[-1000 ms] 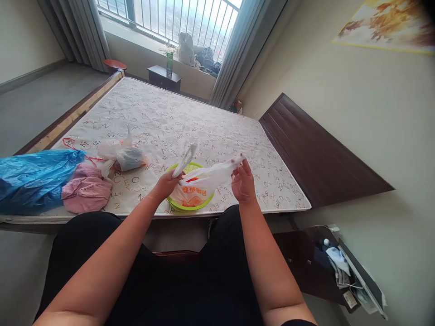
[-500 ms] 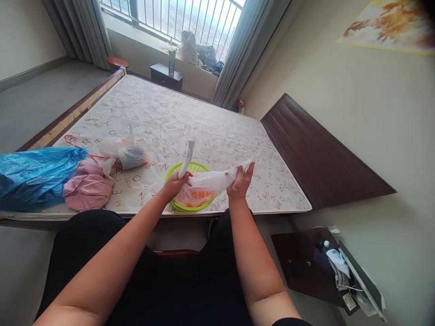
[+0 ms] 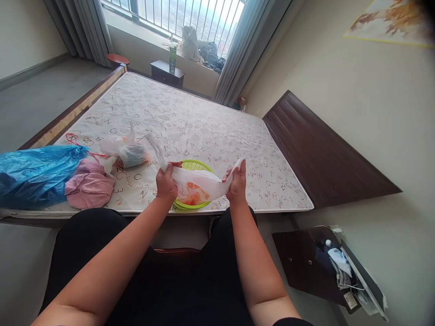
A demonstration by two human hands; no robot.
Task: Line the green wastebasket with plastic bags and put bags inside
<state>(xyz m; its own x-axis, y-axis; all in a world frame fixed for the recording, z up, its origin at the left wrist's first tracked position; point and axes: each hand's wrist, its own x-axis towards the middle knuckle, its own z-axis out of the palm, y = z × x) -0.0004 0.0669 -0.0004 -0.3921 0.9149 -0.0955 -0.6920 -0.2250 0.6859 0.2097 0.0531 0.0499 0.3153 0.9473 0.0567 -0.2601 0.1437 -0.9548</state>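
A white plastic bag (image 3: 195, 184) with orange print is stretched between my two hands. My left hand (image 3: 166, 182) is closed on its left end, and a twisted handle sticks up and to the left past the thumb. The right end is gripped in my right hand (image 3: 236, 182), with a handle tip poking up between thumb and fingers. Something orange shows faintly through the plastic; I cannot tell what it is. Behind and under the bag is a lime-green plastic basket (image 3: 190, 165), partly hidden, at the near edge of the mattress (image 3: 217, 122).
A pink towel-like cloth (image 3: 90, 185), a blue plastic bag (image 3: 37, 174) and tied clear bags (image 3: 127, 151) lie on the mattress at left. The dark headboard (image 3: 326, 149) rises at right. A dark nightstand (image 3: 309, 267) with clothes stands at lower right.
My left hand has shifted left and slightly up, its handle swinging left. My right hand has moved slightly left. The bag now spreads wider, with its print creased, over the basket.
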